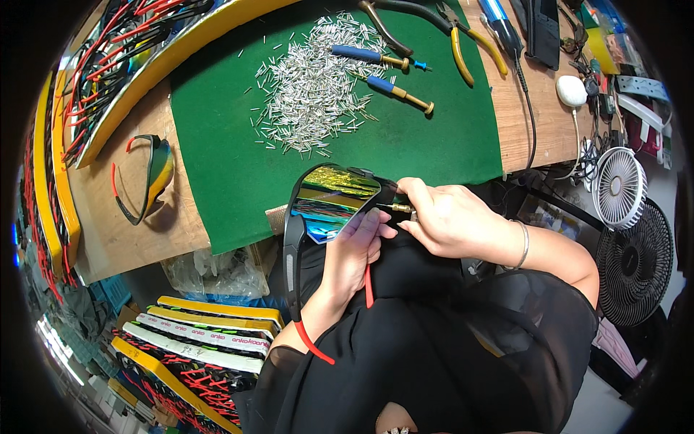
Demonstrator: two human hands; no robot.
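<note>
My left hand (352,246) grips a pair of sunglasses (340,192) with mirrored lenses, a black frame and red temple tips, just past the near edge of the green mat (448,145). Its fingers pinch the frame near one hinge. In my right hand (452,220) is a slim screwdriver (400,207) with a brass collar; the fist covers its handle. The shaft points at the hinge side of the frame, but I cannot tell whether its tip sits in a screw. A heap of small silver metal pins (311,98) lies on the mat.
Two blue-handled screwdrivers (390,88) lie by the heap, with yellow-handled pliers (457,54) behind. Another pair of sunglasses (160,177) rests at left. Yellow-edged trays (137,72) of eyewear parts stand left; more stacked trays (210,325) are below. Fans (620,186) stand at right.
</note>
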